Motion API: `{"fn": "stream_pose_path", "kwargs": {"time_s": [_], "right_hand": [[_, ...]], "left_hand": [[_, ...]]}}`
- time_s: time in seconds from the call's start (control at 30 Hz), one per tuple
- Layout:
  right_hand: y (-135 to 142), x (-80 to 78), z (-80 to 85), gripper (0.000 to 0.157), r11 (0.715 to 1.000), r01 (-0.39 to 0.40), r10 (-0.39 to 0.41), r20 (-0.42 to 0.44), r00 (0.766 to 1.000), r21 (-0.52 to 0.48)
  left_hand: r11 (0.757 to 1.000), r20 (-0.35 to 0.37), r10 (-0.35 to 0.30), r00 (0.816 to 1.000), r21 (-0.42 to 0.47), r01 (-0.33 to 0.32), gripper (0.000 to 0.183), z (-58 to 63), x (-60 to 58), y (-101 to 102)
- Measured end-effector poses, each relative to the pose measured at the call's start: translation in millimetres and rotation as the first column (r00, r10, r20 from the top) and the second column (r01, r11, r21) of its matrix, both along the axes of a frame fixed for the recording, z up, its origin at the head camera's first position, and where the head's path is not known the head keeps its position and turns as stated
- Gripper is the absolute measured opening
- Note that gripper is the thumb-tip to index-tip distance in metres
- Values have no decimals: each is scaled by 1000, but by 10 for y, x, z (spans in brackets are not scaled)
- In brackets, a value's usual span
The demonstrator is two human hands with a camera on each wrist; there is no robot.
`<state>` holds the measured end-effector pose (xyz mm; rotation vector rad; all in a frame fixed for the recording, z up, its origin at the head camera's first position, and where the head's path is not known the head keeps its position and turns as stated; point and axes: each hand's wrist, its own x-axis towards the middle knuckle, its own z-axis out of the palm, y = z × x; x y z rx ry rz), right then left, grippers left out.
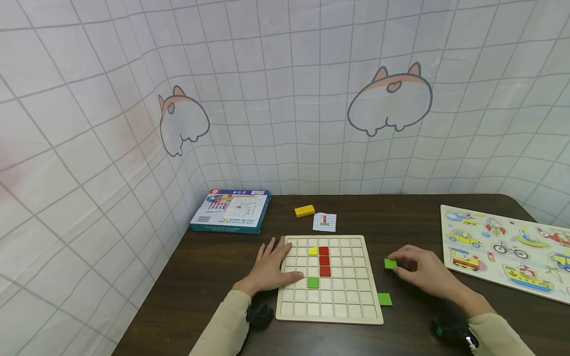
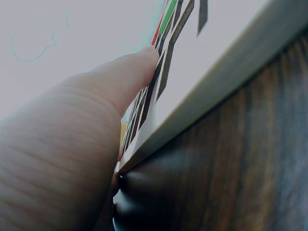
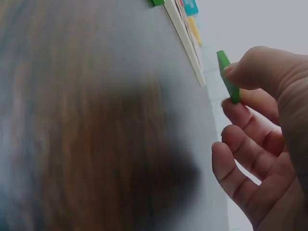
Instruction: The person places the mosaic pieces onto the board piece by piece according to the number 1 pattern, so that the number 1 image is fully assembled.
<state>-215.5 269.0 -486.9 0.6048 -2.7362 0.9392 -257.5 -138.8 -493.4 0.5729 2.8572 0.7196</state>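
A pale wooden grid board [image 1: 349, 314] lies on the dark table. Three red tiles [image 1: 324, 260] stand in one column of its cells, with a yellow tile [image 1: 313, 251] left of the top one and a green tile [image 1: 313, 283] lower left. My left hand [image 1: 269, 269] rests spread on the board's left side, thumb over the cells. To the right of the board, my right hand [image 1: 425, 272] pinches a green square tile [image 3: 228, 77] between thumb and fingers. Another green tile [image 1: 385, 299] lies against the board's lower right edge.
Behind the board are a small pattern card [image 1: 324, 222] and a yellow block [image 1: 305, 211]. A flat blue-and-white box [image 1: 231, 210] lies at the back left. A wooden picture puzzle board [image 1: 498, 247] with vehicles covers the right side. White grid-patterned cloth [image 1: 276, 123] hangs behind.
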Motion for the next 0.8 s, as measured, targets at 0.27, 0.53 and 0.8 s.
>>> {"fn": "stream_pose_path", "kwargs": {"time_s": [0.27,0.53,0.8], "right_hand": [[-139,-35,15,23,998,-17,15,-41,999,-61],[-323,-70,44,24,974,-65,71,18,997,-217],[-480,-74,43,25,954,-97,116,53,992,-284]], "left_hand": [[1000,-2,-1,1000,2,1,94,9,7,-1],[1000,2,-7,1000,5,7,94,11,9,-5],[1000,-3,-5,1000,-4,5,94,-1,-6,-3]]}}
